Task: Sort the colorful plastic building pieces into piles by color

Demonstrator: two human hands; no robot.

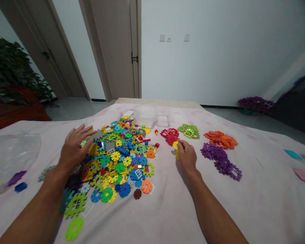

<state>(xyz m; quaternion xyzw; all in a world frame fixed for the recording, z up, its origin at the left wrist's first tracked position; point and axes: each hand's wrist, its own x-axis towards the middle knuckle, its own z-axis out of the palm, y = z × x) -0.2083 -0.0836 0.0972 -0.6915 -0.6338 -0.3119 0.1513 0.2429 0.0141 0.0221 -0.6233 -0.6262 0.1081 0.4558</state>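
Observation:
My left hand (75, 145) lies over the left side of a large heap of mixed plastic building pieces (117, 166), its fingers stretched out and apart. A grey piece (98, 134) is close by its fingertips, and yellow pieces (93, 149) lie beside the thumb. To the right of the heap, my right hand (187, 156) pinches a yellow notched disc (175, 145) just above the cloth. More yellow shows below that disc, partly hidden by the fingers. Nearest to this hand is a pile of red toothed pieces (169, 135).
Sorted piles of green pieces (189, 131), orange pieces (220, 139) and purple pieces (220, 159) lie on the right. Clear plastic containers (163, 120) stand at the back. A clear plastic bag (15, 156) is at far left. A pale cloth (269, 203) covers the table.

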